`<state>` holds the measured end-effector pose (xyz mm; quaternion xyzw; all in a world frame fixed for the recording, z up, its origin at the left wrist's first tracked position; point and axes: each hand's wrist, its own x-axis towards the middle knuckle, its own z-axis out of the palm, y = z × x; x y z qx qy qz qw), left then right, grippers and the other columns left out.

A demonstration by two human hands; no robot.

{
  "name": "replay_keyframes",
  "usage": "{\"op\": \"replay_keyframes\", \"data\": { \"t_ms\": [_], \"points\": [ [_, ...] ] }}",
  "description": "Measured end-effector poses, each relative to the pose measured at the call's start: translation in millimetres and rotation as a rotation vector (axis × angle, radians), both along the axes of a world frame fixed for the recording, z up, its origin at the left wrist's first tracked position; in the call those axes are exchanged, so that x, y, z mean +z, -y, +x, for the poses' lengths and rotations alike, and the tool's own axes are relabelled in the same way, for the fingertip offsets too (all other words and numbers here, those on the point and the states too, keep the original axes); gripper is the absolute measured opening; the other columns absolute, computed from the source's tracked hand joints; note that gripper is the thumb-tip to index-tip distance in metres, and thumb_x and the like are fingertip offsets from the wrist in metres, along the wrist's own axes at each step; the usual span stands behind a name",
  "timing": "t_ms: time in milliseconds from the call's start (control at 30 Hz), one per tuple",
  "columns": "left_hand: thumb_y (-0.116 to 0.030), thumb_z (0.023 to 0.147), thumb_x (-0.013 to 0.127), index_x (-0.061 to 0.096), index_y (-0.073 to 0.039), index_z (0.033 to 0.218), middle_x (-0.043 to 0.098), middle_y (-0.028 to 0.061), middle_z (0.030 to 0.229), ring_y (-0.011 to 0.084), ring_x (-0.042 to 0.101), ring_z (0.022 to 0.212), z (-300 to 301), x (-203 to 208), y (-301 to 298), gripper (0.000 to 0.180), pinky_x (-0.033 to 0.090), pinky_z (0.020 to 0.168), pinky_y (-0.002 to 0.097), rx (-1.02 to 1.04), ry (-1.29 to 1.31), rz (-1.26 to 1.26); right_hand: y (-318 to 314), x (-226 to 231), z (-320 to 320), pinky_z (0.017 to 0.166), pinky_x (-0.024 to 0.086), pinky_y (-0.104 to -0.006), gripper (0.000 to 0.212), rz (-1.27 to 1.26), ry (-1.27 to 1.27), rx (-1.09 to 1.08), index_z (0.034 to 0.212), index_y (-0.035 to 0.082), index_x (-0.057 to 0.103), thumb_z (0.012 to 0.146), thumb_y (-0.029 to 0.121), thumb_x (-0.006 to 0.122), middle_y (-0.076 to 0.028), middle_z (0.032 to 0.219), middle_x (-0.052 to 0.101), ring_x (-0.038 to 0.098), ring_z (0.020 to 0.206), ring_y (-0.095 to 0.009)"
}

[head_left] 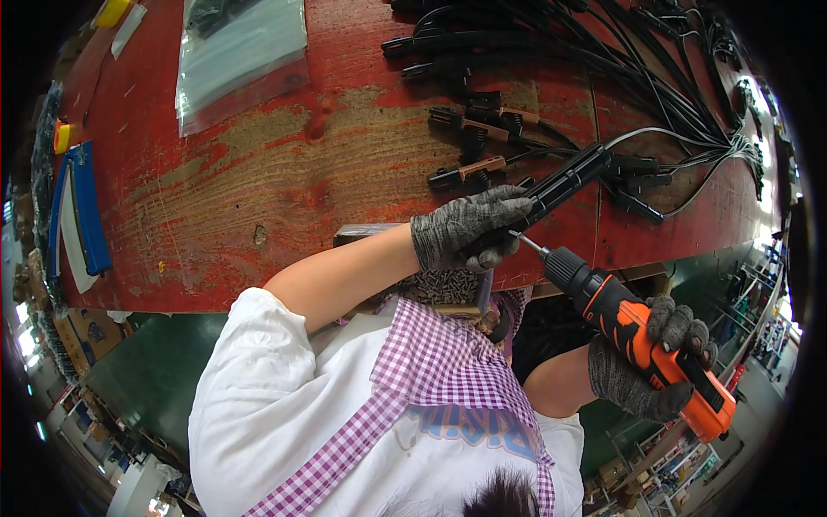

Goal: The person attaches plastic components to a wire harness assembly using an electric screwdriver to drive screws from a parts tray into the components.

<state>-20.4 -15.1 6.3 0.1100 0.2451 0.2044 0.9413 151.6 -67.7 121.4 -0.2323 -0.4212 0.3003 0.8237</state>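
My left hand (469, 228), in a grey knit glove, grips a long black plastic handle (564, 185) above the table's near edge. A thin grey cable leaves the handle's far end. My right hand (650, 366), gloved alike, is wrapped round an orange and black cordless drill (616, 310). The drill points up and left, and its bit (527, 242) ends close to the handle, beside my left fingers. I cannot tell whether the bit touches it. Below my left wrist, an open box of small screws (444, 287) sits at the table edge, partly covered by my arm.
On the worn red table (258, 215), several black clamps with copper-coloured jaws (482, 166) lie beyond my left hand. A heap of black cables (637, 77) fills the far right. Clear plastic bags (241, 69) lie at the back, and a blue strip-shaped piece (89, 207) at the left.
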Motion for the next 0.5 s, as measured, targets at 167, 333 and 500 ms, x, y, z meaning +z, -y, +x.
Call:
{"op": "replay_keyframes", "data": {
  "t_ms": [167, 333, 500],
  "points": [
    [-0.035, 0.081, 0.054, 0.038, -0.017, 0.115, 0.055, 0.0053, 0.061, 0.0072, 0.045, 0.035, -0.6, 0.3, 0.5, 0.042, 0.033, 0.029, 0.0158, 0.026, -0.015, -0.022, 0.0, 1.5, -3.8, 0.052, 0.041, -0.0256, 0.035, -0.034, 0.024, 0.007, 0.092, 0.003, 0.048, 0.068, 0.024, 0.061, -0.007, 0.082, 0.052, 0.051, 0.062, -0.016],
    [-0.033, 0.081, 0.055, 0.035, -0.015, 0.120, 0.054, 0.0052, 0.062, 0.0078, 0.045, 0.035, -0.3, 1.1, 1.1, 0.047, 0.032, 0.029, 0.0164, 0.026, -0.028, 0.025, -1.1, 2.0, -4.6, 0.054, 0.041, -0.0252, 0.037, -0.016, 0.072, 0.058, 0.093, 0.003, 0.052, 0.067, 0.026, 0.061, -0.008, 0.083, 0.055, 0.051, 0.064, -0.016],
    [-0.030, 0.081, 0.055, 0.029, -0.013, 0.127, 0.054, 0.0047, 0.062, 0.0080, 0.045, 0.036, 1.8, 2.5, 3.4, 0.055, 0.033, 0.031, 0.0177, 0.006, -0.155, 0.078, -9.4, 3.8, -11.2, 0.052, 0.042, -0.0267, 0.038, 0.006, 0.275, 0.206, 0.098, 0.004, 0.047, 0.068, 0.023, 0.059, -0.009, 0.084, 0.055, 0.053, 0.062, -0.017]
  ]
}}
